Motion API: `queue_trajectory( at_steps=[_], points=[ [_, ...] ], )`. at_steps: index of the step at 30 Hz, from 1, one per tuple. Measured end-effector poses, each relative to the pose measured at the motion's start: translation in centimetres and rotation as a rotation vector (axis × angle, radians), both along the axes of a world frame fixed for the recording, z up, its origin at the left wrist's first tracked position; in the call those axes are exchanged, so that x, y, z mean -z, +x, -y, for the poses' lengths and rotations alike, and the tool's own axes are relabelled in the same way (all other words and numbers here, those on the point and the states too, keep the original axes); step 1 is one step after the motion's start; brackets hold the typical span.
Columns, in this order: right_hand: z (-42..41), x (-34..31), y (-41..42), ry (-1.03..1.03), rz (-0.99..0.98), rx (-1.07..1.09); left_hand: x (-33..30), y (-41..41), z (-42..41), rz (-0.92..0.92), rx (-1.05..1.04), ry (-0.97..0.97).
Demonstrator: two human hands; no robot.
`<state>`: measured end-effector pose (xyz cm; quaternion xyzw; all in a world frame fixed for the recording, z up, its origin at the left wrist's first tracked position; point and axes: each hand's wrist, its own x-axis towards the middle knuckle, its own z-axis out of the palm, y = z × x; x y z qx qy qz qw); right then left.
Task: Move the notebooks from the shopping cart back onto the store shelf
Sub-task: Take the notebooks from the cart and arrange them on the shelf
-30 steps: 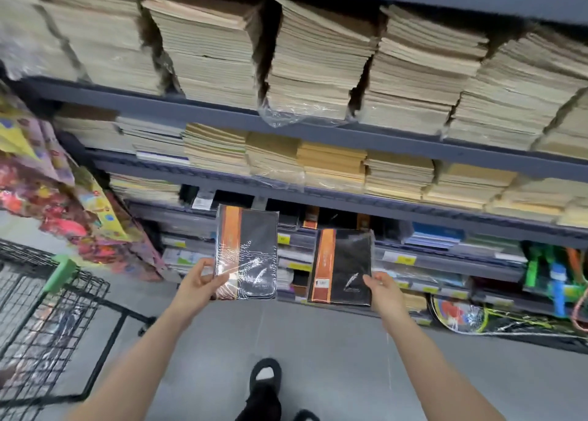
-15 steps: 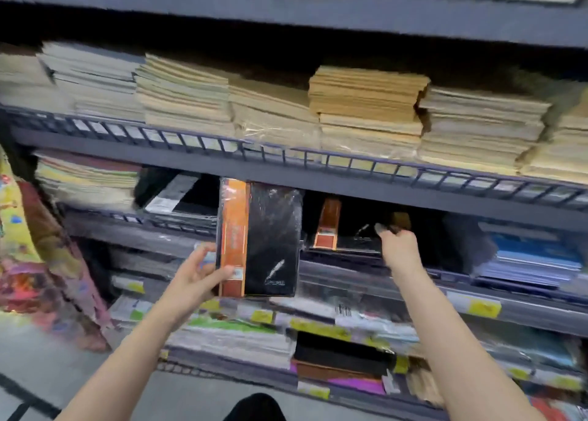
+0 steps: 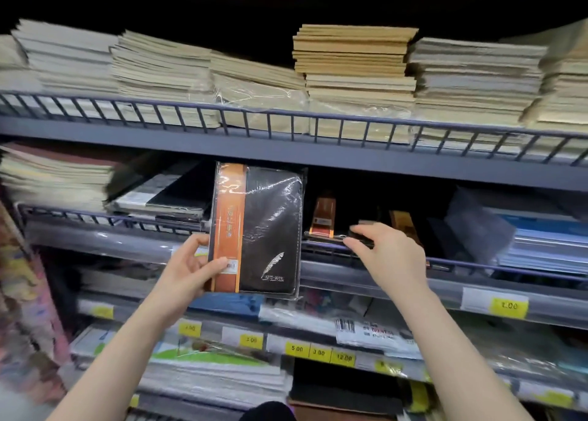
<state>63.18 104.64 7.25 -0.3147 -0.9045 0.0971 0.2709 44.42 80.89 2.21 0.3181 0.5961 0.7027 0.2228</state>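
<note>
While the left hand [image 3: 187, 269] grips an upright, plastic-wrapped black-and-orange notebook [image 3: 257, 228] by its lower spine edge, the right hand [image 3: 386, 255], just beside it, rests relaxed fingers on a second notebook [image 3: 324, 221] lying flat on the shelf [image 3: 445, 266], past its rail.

We see two bare forearms, no sleeves; left hand [image 3: 187, 269] and right hand [image 3: 389, 255] without rings, watch, gloves.

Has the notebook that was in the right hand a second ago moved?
Yes. It has gone from mid-air in front of the shelves to lying flat on the middle shelf, where the right hand touches the notebook.
</note>
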Motion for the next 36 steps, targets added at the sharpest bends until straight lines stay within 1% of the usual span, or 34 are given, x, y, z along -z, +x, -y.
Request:
queue_trajectory(
  at_steps=[2, 6, 10, 11, 12, 13, 15, 17, 18, 20, 21, 22, 23, 24, 25, 27, 29, 30, 31, 33, 35, 36],
  points=[
    [0.0, 0.1, -0.2, 0.018, 0.004, -0.007, -0.4, 0.5, -0.3, -0.004, 0.011, 0.014],
    [0.1, 0.1, 0.4, 0.036, -0.019, -0.027, -1.3, 1.7, -0.7, 0.049, 0.06, 0.05],
    [0.4, 0.0, 0.6, 0.009, 0.031, -0.028, -1.4, 2.3, -1.3, 0.038, 0.057, 0.013],
    [0.6, 0.0, 0.9, 0.004, 0.012, -0.03, -1.5, 2.7, -1.5, 0.033, 0.063, 0.004],
    [1.0, 0.2, 1.5, -0.018, -0.049, -0.037, -1.7, 3.2, -1.8, 0.041, 0.076, 0.001],
    [1.4, 0.5, 2.3, -0.081, -0.14, -0.06, -1.7, 3.6, -2.2, 0.055, 0.09, 0.004],
    [3.0, 1.1, 4.5, -0.333, -0.313, -0.185, -1.9, 4.9, -3.1, 0.058, 0.121, -0.012],
    [4.9, 1.5, 6.5, -0.639, -0.35, -0.354, -2.2, 6.3, -4.3, 0.049, 0.169, -0.047],
    [5.4, 1.8, 7.1, -0.737, -0.368, -0.404, -2.4, 7.1, -5.0, 0.06, 0.189, -0.058],
    [5.3, 2.4, 7.5, -0.819, -0.478, -0.417, -3.0, 8.4, -6.3, 0.087, 0.203, -0.075],
    [5.0, 2.5, 7.6, -0.837, -0.544, -0.388, -3.3, 9.1, -6.9, 0.062, 0.191, -0.099],
    [4.6, 2.4, 7.5, -0.864, -0.61, -0.349, -3.7, 9.6, -7.3, -0.033, 0.152, -0.15],
    [4.2, 2.4, 7.4, -0.902, -0.674, -0.306, -3.9, 9.8, -7.6, -0.177, 0.08, -0.205],
    [3.9, 2.2, 7.3, -0.942, -0.734, -0.27, -4.1, 9.7, -7.6, -0.336, -0.023, -0.23],
    [3.6, 1.9, 7.2, -0.974, -0.784, -0.245, -4.4, 9.4, -7.4, -0.472, -0.142, -0.207],
    [2.7, 1.3, 6.5, -1.011, -0.849, -0.212, -5.2, 8.0, -6.4, -0.718, -0.357, -0.123],
    [1.8, 0.6, 5.4, -1.04, -0.882, -0.181, -5.5, 6.0, -6.0, -0.997, -0.498, -0.185],
    [1.4, 0.3, 4.7, -1.044, -0.876, -0.162, -5.3, 5.1, -6.1, -1.083, -0.514, -0.247],
    [1.0, 0.0, 4.0, -1.042, -0.849, -0.139, -5.1, 4.5, -6.4, -1.126, -0.517, -0.312],
    [0.1, -0.2, 2.8, -1.007, -0.725, -0.101, -4.2, 4.1, -6.9, -1.171, -0.529, -0.396],
    [-0.5, -0.2, 2.1, -0.888, -0.546, -0.096, -3.4, 4.1, -7.3, -1.217, -0.565, -0.397],
    [-0.8, -0.1, 2.0, -0.793, -0.459, -0.093, -3.2, 3.9, -7.4, -1.217, -0.577, -0.388]
  ],
)
